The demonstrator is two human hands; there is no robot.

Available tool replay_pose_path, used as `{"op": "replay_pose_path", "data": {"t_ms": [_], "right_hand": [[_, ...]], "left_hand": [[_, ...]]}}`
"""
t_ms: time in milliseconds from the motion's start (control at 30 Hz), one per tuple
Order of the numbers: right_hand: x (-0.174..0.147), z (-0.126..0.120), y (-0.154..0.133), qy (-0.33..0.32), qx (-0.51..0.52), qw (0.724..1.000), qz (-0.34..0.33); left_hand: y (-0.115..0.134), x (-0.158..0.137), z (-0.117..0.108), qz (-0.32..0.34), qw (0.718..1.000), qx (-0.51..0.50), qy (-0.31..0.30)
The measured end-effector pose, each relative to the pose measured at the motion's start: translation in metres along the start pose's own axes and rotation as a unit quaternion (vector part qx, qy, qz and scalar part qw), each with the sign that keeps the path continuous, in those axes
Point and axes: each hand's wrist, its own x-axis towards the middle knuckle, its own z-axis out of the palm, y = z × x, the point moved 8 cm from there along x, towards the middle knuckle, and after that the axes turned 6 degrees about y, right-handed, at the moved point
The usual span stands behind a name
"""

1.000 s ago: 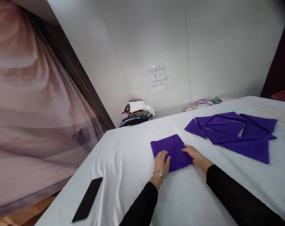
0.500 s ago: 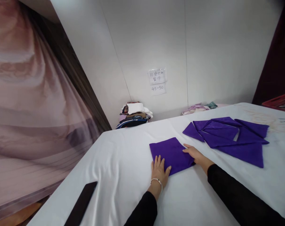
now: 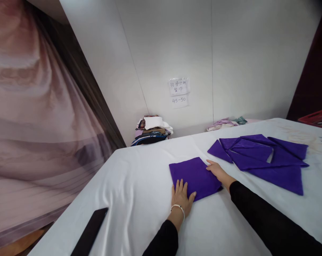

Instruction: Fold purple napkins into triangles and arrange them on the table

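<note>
A purple cloth napkin (image 3: 191,174), folded to a rough square, lies flat on the white-covered table (image 3: 139,213). My left hand (image 3: 182,197) rests palm down on its near left corner, fingers spread and thumb out to the side. At the napkin's right edge is my right hand (image 3: 216,170), with thumb and forefinger stretched out along the border; its other fingers are partly hidden. Farther right lies a loose heap of purple cloths (image 3: 262,153), overlapping and partly folded.
A long dark flat object (image 3: 90,231) lies at the near left. Behind the table are a stack of folded fabrics (image 3: 152,131) and a smaller cloth pile (image 3: 222,123). Paper signs (image 3: 179,92) hang on the wall. A pinkish curtain (image 3: 38,135) hangs at the left.
My right hand has slid slightly up along the napkin's right edge, which now lies straighter. My left hand stays on the near left corner. The view has shifted slightly.
</note>
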Motion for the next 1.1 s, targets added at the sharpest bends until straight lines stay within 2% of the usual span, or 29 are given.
{"op": "replay_pose_path", "data": {"t_ms": [200,267,333,400,467,533,600,767,867,967,1033,1100], "right_hand": [[0.0,-0.009,-0.009,0.037,-0.084,0.994,-0.053],[-0.009,-0.006,-0.017,0.044,-0.123,0.985,-0.109],[-0.028,0.007,-0.029,0.026,-0.198,0.956,-0.216],[-0.054,0.029,-0.033,-0.02,-0.293,0.9,-0.323],[-0.076,0.049,-0.023,-0.076,-0.367,0.849,-0.372],[-0.086,0.057,-0.01,-0.108,-0.418,0.821,-0.374],[-0.086,0.052,0.0,-0.106,-0.452,0.809,-0.361],[-0.072,0.014,0.009,-0.058,-0.496,0.805,-0.322],[-0.074,-0.009,0.012,-0.03,-0.5,0.813,-0.297],[-0.091,-0.021,0.008,-0.02,-0.479,0.813,-0.332],[-0.108,-0.019,0.006,-0.053,-0.457,0.802,-0.381],[-0.121,-0.014,0.006,-0.1,-0.437,0.794,-0.411]], "left_hand": [[0.001,-0.001,-0.002,0.014,1.0,0.015,0.017],[0.002,-0.001,-0.001,0.023,0.999,0.018,0.018],[0.002,-0.001,0.002,0.026,0.999,0.02,0.007],[0.002,0.0,0.004,0.024,1.0,0.019,-0.003],[0.002,0.0,0.005,0.022,1.0,0.015,-0.008],[0.002,0.0,0.005,0.021,1.0,0.012,-0.012],[0.003,0.0,0.004,0.02,1.0,0.01,-0.014],[0.004,0.0,0.002,0.015,1.0,-0.002,-0.021],[0.004,-0.003,-0.001,0.014,1.0,-0.019,-0.017],[0.01,-0.015,-0.01,0.063,0.998,-0.025,0.008],[0.017,-0.025,-0.017,0.109,0.993,-0.029,0.025],[0.02,-0.031,-0.021,0.127,0.991,-0.023,0.031]]}}
